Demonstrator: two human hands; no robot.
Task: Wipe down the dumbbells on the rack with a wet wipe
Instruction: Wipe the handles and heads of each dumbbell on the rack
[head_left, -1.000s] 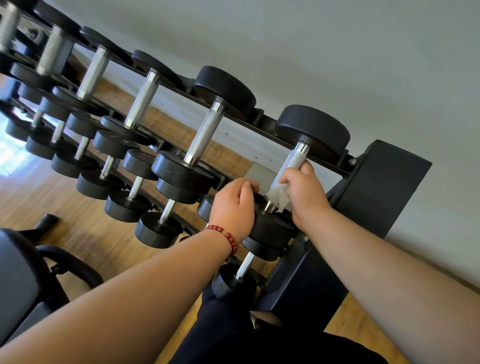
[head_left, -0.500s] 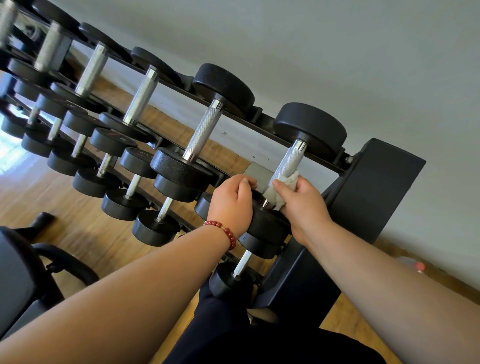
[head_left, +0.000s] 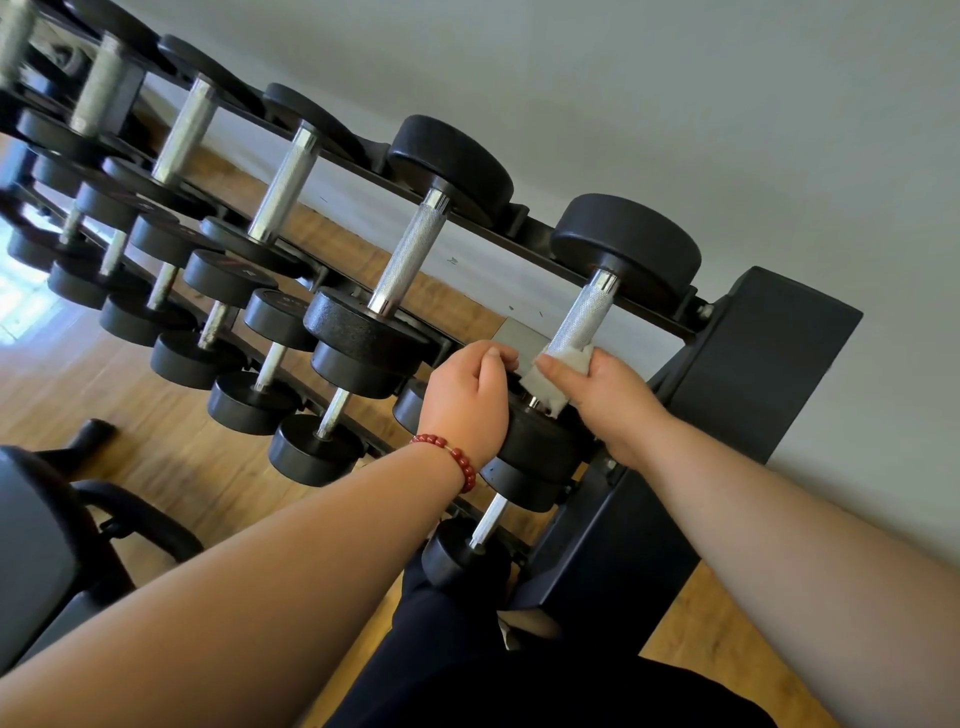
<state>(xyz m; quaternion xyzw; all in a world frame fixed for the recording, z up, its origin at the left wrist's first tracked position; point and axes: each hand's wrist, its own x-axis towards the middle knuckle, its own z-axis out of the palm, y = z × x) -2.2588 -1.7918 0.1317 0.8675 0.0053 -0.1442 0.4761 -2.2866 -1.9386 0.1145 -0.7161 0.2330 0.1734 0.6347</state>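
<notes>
Lower now, right hand (head_left: 618, 400) grips wipe (head_left: 550, 374) against the handle's (head_left: 576, 322) near end.

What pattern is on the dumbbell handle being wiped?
Silver knurled cross-hatch on the handle, above the wet wipe; clearest in the head view.
</notes>
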